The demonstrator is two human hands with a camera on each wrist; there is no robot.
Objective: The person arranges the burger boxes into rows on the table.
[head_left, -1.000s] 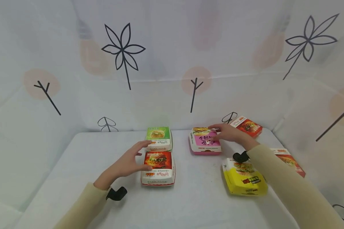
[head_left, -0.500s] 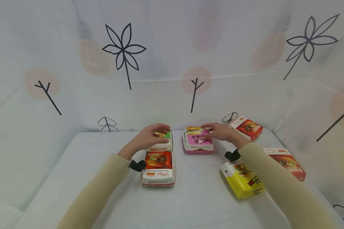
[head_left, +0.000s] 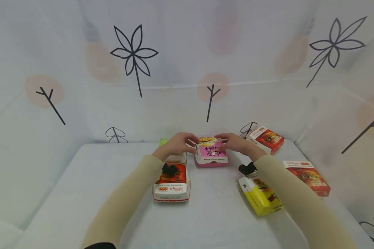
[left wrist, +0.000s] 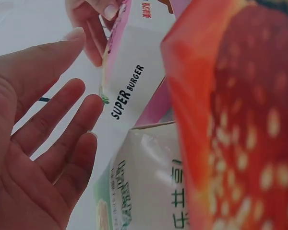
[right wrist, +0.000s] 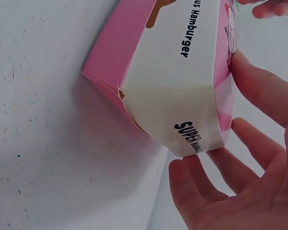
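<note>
Hands [head_left: 176, 144] [head_left: 233, 143] flank pink box [head_left: 211, 154], fingers spread along its side edges, green box [head_left: 163, 141] crowding left.

Bright, even, diffuse lighting; sharp head view, soft close-range wrist views.

Head view: no glare, only faint soft shadows under the burger boxes on the white table [head_left: 81, 193]; wide-angle bending toward the edges, backdrop curtain [head_left: 268, 52] pale and slightly washed out. Left wrist view: red burger box [left wrist: 240, 120] strongly blurred and filling the right side; "SUPER BURGER" lettering on the pink burger box [left wrist: 129, 86] readable. Right wrist view: dimmer and greyish, soft shadow beneath the pink burger box, print legible, fingertips at the top edge blurred.
</note>
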